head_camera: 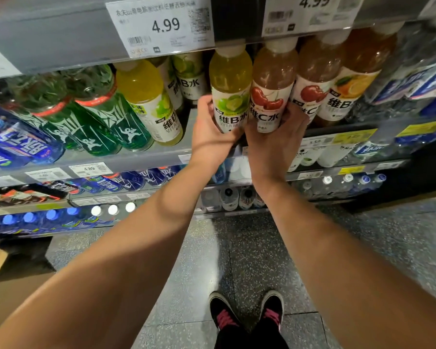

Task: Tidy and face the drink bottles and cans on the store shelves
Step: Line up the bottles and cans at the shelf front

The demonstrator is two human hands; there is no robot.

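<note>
The shelf (pixel 191 144) in front of me is only partly faced, as I judge it. At 9 o'clock the green bottles (pixel 96 114) and the blue bottles (pixel 18 142) beyond them lean hard and look out of line, though the wide lens may add to that. At 10 o'clock a yellow lime bottle (pixel 151 102) tilts too, with a bare patch of shelf between it and the pair I hold. From 1 to 2 o'clock the red-fruit bottle (pixel 315 81) and the orange bottle (pixel 355 79) stand close together, labels forward, so that stretch looks done. The lower shelves I cannot judge.

Room is tight overhead: the price rail (pixel 161 28) at 12 o'clock hides the caps, so lifting is out and sliding is the safer move. Open room lies at 10 o'clock, in that gap.

My left hand (pixel 209 127) is wrapped around the base of the lime vitamin B bottle (pixel 230 89), and my right hand (pixel 275 139) is closed around the base of the vitamin C bottle (pixel 272 86). Both stand touching at the front edge, labels facing me.
</note>
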